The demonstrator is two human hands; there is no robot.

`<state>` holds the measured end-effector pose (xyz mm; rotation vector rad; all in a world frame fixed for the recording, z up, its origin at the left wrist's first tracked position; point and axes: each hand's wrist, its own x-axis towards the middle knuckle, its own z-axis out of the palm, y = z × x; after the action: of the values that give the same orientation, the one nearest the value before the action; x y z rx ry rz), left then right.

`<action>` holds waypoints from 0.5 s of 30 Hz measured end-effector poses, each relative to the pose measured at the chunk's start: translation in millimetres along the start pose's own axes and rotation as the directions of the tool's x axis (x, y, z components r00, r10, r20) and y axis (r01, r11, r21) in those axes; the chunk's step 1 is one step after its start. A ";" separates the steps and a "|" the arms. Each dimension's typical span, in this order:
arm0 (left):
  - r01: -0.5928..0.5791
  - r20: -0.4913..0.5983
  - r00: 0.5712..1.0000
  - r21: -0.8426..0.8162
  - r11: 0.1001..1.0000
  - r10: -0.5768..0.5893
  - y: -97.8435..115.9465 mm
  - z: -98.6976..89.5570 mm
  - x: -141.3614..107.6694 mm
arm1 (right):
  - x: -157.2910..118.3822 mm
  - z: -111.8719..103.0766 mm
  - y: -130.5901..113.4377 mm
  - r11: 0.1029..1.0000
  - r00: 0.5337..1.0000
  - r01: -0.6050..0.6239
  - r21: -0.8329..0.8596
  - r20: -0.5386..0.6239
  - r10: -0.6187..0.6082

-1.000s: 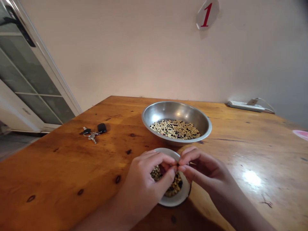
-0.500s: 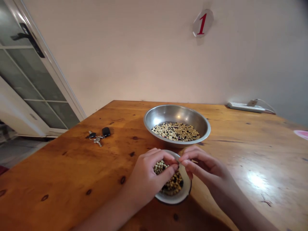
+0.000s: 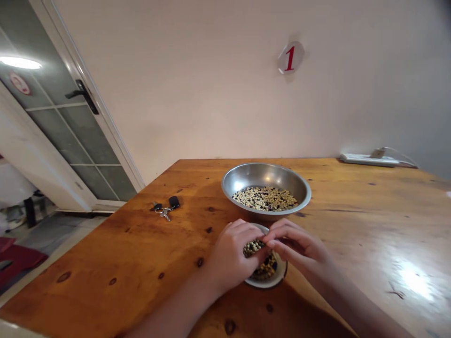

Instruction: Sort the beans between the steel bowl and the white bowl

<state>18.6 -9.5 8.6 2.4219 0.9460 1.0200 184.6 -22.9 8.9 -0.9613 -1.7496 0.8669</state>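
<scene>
A small white bowl (image 3: 281,274) with a dark rim stands on the table, partly hidden under my hands. Pale and black beans (image 3: 269,267) lie in it. My left hand (image 3: 237,251) arches over the bowl's left side, thumb and fingers brought together. From the right, my right hand (image 3: 299,244) meets it above the bowl, its thumb and forefinger pinched near the left fingertips. Whatever the fingertips hold is too small to make out. Just behind the bowl sits a wide steel basin (image 3: 303,206) with more mixed beans (image 3: 266,199) across its bottom.
On the wooden table (image 3: 169,263), a bunch of keys (image 3: 165,213) with a black fob lies to the left. A white power strip (image 3: 369,160) with a plug and cable rests at the back right. Beyond the table's left edge are a glazed door (image 3: 77,141) and a red stool (image 3: 21,258).
My view has turned left and up slightly, so the table things appear further right. Both hands stay together over the small bowl, with the fingertips still meeting.
</scene>
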 end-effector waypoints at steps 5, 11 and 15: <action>-0.013 -0.013 1.000 0.073 0.997 0.014 0.0 -0.5 -0.5 | 0.8 2.5 1.8 1.000 0.999 0.018 0.003 -0.031 -0.018; 0.040 -0.064 0.997 0.107 0.993 -0.033 2.5 -4.9 -3.7 | -4.3 -4.9 4.0 0.982 0.962 0.141 -0.123 -0.217 -0.165; 0.061 -0.089 0.995 0.081 0.995 -0.054 -3.6 2.9 -4.4 | -6.4 -10.5 9.9 0.953 0.913 0.191 -0.234 -0.314 -0.260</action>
<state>16.8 -10.2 2.5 2.4191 1.1023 1.0926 198.3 -22.7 1.3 -0.9490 -1.6217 0.3525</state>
